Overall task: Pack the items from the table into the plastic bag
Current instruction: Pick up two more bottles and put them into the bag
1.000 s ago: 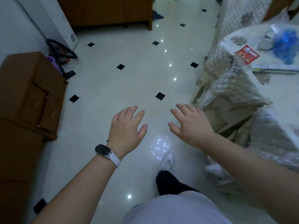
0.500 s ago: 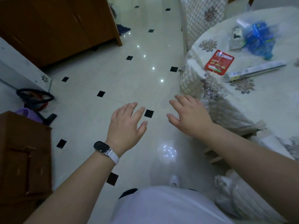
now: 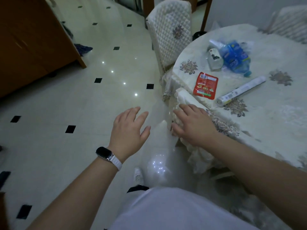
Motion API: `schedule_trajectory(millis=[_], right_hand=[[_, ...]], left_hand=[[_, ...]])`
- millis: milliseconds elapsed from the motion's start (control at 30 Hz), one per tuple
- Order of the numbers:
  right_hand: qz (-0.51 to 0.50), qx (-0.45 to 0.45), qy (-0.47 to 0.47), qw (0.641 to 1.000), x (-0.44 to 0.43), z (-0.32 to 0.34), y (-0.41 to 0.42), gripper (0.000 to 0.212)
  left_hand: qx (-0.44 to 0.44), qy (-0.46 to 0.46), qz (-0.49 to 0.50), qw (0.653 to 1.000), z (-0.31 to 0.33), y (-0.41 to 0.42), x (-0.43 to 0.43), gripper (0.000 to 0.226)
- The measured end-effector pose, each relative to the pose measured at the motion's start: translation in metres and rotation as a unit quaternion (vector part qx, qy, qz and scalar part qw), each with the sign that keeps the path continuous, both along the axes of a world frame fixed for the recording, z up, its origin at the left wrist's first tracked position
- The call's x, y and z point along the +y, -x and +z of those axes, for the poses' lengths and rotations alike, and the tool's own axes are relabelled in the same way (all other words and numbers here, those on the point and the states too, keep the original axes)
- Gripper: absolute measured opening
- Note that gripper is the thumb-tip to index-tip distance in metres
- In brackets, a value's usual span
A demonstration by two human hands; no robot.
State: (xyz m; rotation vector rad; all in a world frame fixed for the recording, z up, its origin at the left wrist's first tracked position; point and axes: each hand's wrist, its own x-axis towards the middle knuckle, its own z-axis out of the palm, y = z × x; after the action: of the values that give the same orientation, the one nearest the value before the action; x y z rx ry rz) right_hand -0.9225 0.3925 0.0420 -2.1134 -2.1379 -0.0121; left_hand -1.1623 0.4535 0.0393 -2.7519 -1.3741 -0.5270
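The left hand (image 3: 129, 130) and right hand (image 3: 192, 123) hover released, fingers spread and grasping nothing, the right over the worktop (image 3: 282, 117) edge, and at 1 o'clock from it lie a red sachet (image 3: 206, 85), a white roll (image 3: 240, 91) just beside it, and beyond them the clear plastic bag (image 3: 249, 45) around a blue pack (image 3: 235, 57).

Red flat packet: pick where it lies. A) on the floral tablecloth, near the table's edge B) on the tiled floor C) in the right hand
A: the red flat packet lies on the floral tablecloth, beside the long white roll.
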Motion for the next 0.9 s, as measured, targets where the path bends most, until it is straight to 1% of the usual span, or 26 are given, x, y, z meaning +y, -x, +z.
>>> schedule_trajectory(millis=[133,267,467,600,700,800,900], right_hand=[[-0.051,-0.019,0.005,0.999,0.062,0.009,0.016,0.054],[-0.092,-0.041,0.009,0.995,0.116,0.021,0.033,0.056],[-0.152,-0.043,0.006,0.987,0.161,0.025,0.033,0.055],[-0.204,-0.029,0.009,0.979,0.181,0.021,0.009,0.055],[-0.236,-0.020,0.010,0.972,0.201,0.007,-0.018,0.050],[-0.268,0.008,0.020,0.963,0.226,-0.011,-0.048,0.048],[-0.285,0.035,0.045,0.957,0.256,-0.022,-0.080,0.050]], left_hand=[[-0.009,0.009,-0.042,0.999,0.001,0.009,0.084,0.048],[-0.025,-0.004,-0.098,0.995,0.009,0.013,0.154,0.046],[-0.039,0.003,-0.158,0.987,0.010,-0.009,0.227,0.046],[-0.033,0.018,-0.204,0.978,0.001,-0.042,0.269,0.046],[-0.015,0.031,-0.223,0.974,-0.007,-0.075,0.298,0.049],[-0.005,0.040,-0.249,0.968,-0.012,-0.108,0.326,0.046],[0.003,0.051,-0.253,0.966,-0.011,-0.141,0.361,0.043]])
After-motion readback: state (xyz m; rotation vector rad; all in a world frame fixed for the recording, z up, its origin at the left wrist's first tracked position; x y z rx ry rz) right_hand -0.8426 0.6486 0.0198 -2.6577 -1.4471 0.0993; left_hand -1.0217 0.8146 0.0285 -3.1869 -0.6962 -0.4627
